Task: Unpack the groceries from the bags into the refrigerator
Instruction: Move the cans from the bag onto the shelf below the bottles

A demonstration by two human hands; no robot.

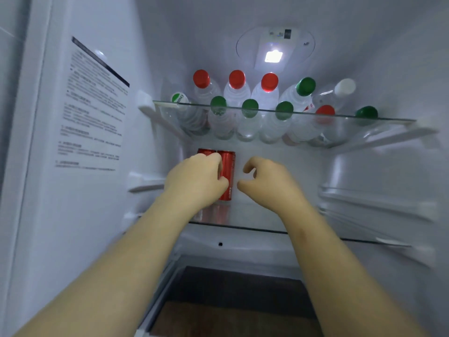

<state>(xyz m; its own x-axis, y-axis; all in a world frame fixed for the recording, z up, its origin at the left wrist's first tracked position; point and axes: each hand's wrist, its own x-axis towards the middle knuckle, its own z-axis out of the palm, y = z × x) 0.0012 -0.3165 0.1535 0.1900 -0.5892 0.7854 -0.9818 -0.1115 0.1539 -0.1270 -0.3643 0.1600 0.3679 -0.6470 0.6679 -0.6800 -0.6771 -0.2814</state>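
One head-worn wide-angle view, close in.
It faces straight into the refrigerator (388,69), level with the upper glass shelf (346,116), looking forward and down.

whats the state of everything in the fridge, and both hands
left hand: grips left can
right hand: loosely curled, empty
right can: upright on lower shelf
bottles: upright, capped, on upper shelf
light: on

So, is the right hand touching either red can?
Apart. The head view shows white wall between the right hand and the nearer red can.
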